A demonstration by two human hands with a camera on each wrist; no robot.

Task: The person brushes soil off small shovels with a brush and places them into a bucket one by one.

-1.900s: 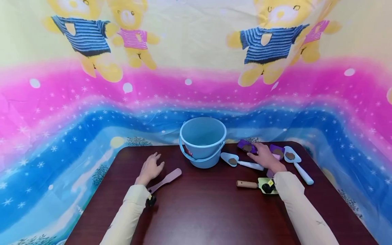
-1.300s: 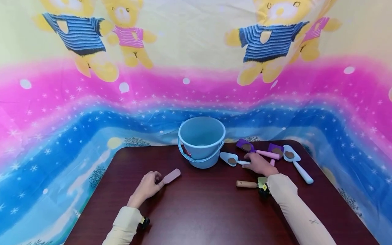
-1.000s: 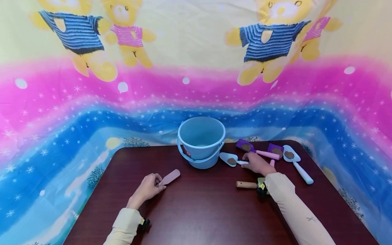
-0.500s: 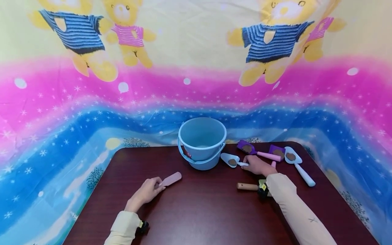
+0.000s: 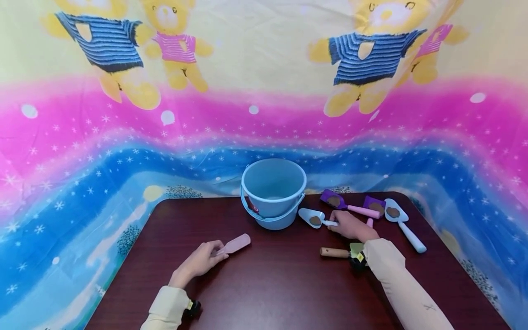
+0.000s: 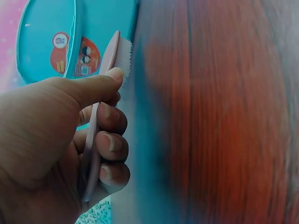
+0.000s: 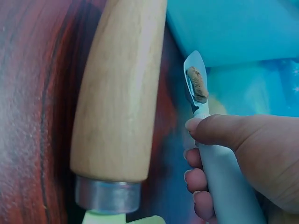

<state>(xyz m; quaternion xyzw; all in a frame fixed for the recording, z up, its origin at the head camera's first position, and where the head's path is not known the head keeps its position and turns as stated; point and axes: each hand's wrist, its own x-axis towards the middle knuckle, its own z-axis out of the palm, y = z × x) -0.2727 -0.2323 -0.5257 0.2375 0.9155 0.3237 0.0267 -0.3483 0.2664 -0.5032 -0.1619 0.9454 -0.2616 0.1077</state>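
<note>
"What am I holding on the left?"

"Your left hand's (image 5: 199, 261) fingers are grasping the pink brush (image 5: 238, 243), which is pointing toward the bucket's (image 5: 275, 222) side of the desk (image 5: 272, 288)."

"And on the right?"

"Your right hand's (image 5: 350, 225) fingers are gripping the pale scoop (image 5: 307, 214) by its handle. Its blade is bearing a brown lump (image 5: 315, 221), just beside the bucket."

"What is lying around it?"

"The trowel (image 5: 337, 252) is lying nearer you, partly hidden by your sleeve (image 5: 385, 256); two purple shovels (image 5: 349, 208) are lying beyond your hand, another scoop (image 5: 401, 223) farther right."
</note>
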